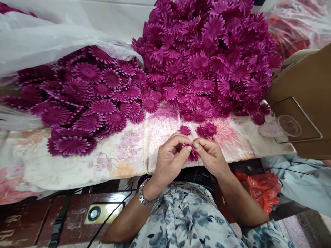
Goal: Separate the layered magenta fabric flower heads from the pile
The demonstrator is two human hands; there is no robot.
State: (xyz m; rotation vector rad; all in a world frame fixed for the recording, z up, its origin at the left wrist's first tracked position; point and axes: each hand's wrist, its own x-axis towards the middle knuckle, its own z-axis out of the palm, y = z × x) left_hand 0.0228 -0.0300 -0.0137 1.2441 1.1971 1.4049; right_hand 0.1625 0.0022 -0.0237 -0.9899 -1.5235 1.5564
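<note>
Between my two hands, at the near edge of the table, is a magenta artificial flower. My left hand pinches it with thumb and index finger. From the other side my right hand pinches it too, thumbs close together. The fingers hide most of the flower; only its lower petals show. Just beyond my hands lie a small loose magenta flower and a little cluster of flowers on the floral tablecloth.
A tall heap of magenta flowers fills the back. Larger flowers spill from a white plastic bag at left. A cardboard box and clear round lid stand right. Below are a phone and a red bag.
</note>
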